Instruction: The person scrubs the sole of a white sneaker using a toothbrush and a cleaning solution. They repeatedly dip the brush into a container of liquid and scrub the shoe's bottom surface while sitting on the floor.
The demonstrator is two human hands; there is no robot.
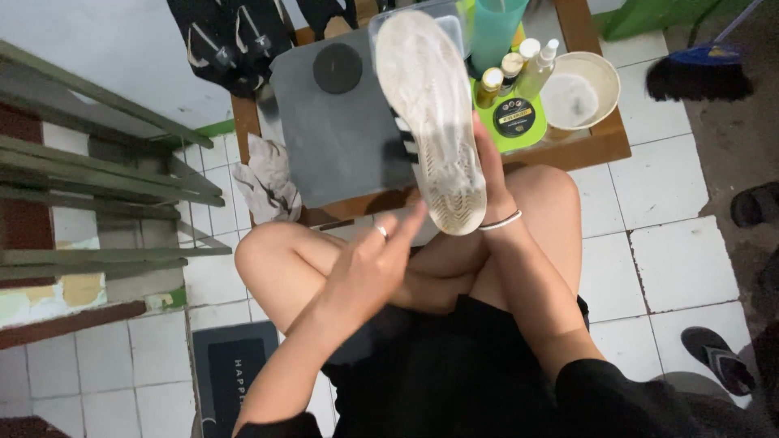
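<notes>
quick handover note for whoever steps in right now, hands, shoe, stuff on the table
Right hand: grips the white shoe by its side, sole up, over the grey mat.
Left hand: empty, fingers at the heel end of the sole.
On the low table: small bottles, round tin, white bowl, teal cup. Crumpled cloth hangs at the left edge.
Sole looks grimy; no brush or cloth in hand.

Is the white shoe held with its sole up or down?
Sole up: the white shoe shows its dirty tread to the camera, gripped at the heel by the right hand.
</notes>
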